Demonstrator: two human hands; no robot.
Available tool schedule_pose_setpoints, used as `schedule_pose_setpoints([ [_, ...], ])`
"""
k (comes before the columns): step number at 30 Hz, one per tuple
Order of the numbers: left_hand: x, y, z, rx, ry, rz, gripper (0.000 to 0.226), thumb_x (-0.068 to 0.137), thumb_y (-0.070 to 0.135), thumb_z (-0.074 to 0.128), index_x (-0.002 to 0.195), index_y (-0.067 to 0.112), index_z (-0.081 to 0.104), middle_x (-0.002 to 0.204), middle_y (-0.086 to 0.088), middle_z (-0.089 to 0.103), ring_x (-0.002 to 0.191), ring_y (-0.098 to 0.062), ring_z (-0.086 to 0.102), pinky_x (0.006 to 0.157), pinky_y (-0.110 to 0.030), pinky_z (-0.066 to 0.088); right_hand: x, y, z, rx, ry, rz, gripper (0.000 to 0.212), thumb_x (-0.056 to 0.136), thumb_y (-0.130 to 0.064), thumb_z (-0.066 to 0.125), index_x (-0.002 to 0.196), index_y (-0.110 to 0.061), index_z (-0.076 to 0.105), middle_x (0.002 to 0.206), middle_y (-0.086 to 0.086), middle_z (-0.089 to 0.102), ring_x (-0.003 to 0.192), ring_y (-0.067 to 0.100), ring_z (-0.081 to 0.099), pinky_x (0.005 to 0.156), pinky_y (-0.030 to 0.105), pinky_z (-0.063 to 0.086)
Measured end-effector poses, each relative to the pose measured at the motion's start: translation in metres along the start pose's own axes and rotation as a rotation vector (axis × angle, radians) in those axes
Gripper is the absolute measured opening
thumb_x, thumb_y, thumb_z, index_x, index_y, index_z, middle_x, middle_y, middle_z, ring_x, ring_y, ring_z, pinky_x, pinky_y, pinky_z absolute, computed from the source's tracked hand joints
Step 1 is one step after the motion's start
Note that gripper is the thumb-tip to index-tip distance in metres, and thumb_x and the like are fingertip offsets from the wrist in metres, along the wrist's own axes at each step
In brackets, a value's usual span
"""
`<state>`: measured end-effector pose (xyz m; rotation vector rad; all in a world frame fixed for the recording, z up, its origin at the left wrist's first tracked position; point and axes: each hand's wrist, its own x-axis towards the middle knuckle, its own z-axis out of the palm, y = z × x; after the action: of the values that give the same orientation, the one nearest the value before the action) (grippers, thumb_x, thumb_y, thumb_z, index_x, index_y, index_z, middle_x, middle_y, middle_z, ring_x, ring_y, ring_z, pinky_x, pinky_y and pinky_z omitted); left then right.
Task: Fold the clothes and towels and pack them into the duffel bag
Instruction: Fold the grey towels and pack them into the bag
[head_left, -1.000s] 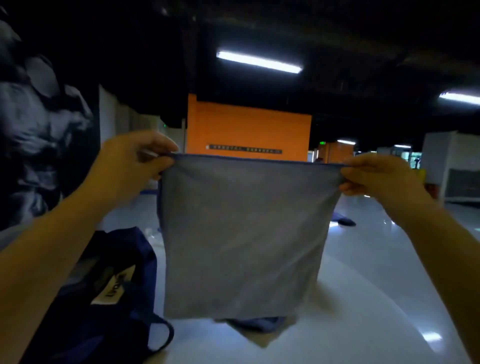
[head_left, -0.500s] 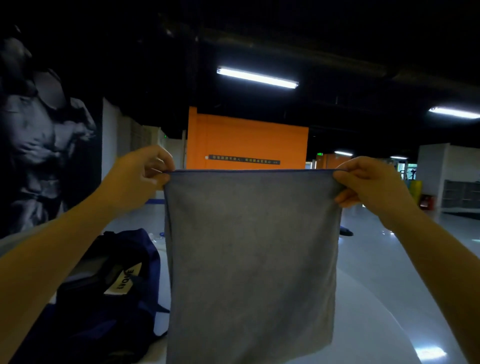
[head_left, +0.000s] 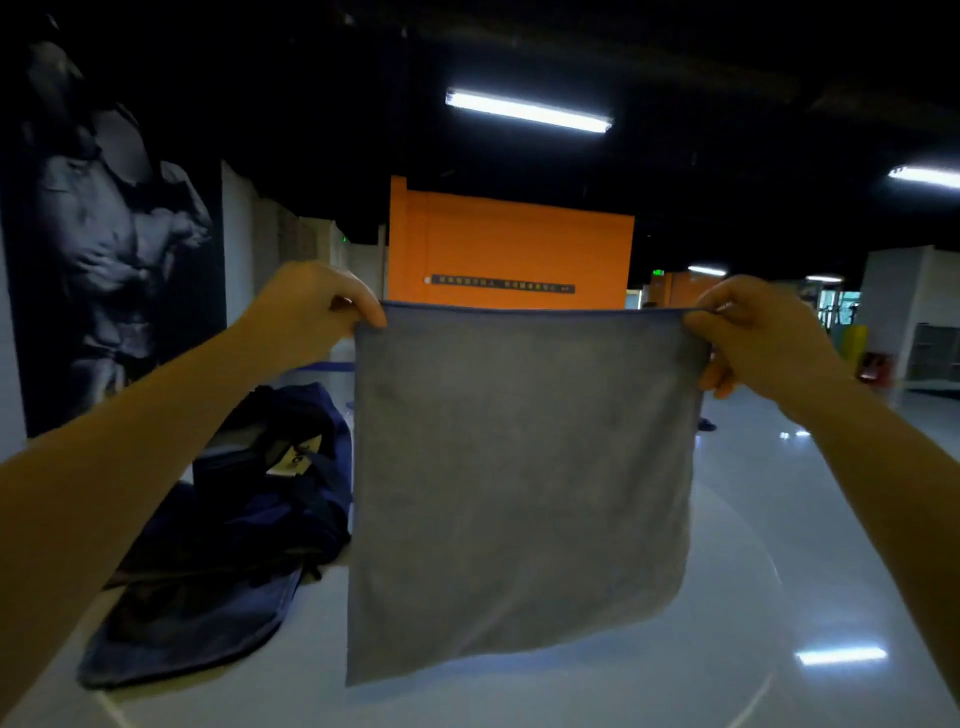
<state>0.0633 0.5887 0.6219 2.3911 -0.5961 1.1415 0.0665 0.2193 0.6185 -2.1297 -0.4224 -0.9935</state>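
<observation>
**Grey towel held open by two corners, fold pending**

Grip. Left hand (head_left: 317, 306), at ten o'clock of the view, pinches the towel's upper left corner between thumb and curled fingers. Right hand (head_left: 753, 332), at two o'clock, pinches the upper right corner the same way. Both arms reach forward, hands level and well apart.

Item held. Grey towel (head_left: 519, 467), one piece, roughly square as it hangs. Top hem pulled taut between the two hands, with a thin blue edging showing along it. The body hangs flat and free at centre view; the lower edge sits above the white table (head_left: 675, 675), and whether it touches cannot be told. The lower right corner hangs a little higher than the left.

Nearby. Navy duffel bag (head_left: 270, 493), at eight o'clock, lies on the table just beside the towel's left edge, with a pale label showing on top. Whether its opening is unzipped cannot be told. A dark blue cloth (head_left: 182, 639) lies flat beneath and in front of the bag.

Beyond. Orange wall (head_left: 509, 249) at twelve o'clock; ceiling strip light (head_left: 527, 110) above it.

Step in hand, by judgement: towel spread for its first fold, nothing of it packed yet.

Next move calls for: bringing the two corners together, or lowering the towel flat on the table, with edges matched before halving, then carrying it left to the bag.
</observation>
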Motion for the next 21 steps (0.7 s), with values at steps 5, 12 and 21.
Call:
schedule_pose_setpoints([
  [5,-0.016,0.017,0.009,-0.161,0.03,-0.132,0.033,0.093,-0.008,0.05,0.081,0.015,0.069,0.112,-0.015,0.061,0.096,-0.031,0.06,0.077,-0.039,0.059,-0.018,-0.002,-0.014,0.104,0.037,0.061,0.004,0.096,-0.015,0.053,0.099,-0.013,0.053,0.073,0.01,0.06,0.044,0.018,0.06,0.04,0.02,0.05],
  [12,-0.021,0.04,-0.005,-0.624,0.061,-0.327,0.041,0.095,-0.007,0.044,0.075,0.017,0.07,0.102,-0.005,0.064,0.093,-0.015,0.064,0.069,-0.019,0.057,-0.028,-0.012,-0.041,0.208,0.088,0.071,0.006,0.092,-0.017,0.061,0.089,-0.023,0.06,0.069,0.004,0.06,0.042,0.011,0.058,0.041,0.019,0.05],
  [21,-0.017,-0.043,0.154,-0.304,-0.264,-0.843,0.008,0.088,0.0,0.057,0.093,-0.003,0.062,0.093,-0.018,0.064,0.08,-0.025,0.061,0.071,-0.027,0.056,-0.008,0.07,0.086,0.286,-0.171,0.509,0.01,0.093,0.001,0.055,0.086,-0.006,0.053,0.074,0.018,0.053,0.033,0.007,0.055,0.037,0.021,0.05],
])
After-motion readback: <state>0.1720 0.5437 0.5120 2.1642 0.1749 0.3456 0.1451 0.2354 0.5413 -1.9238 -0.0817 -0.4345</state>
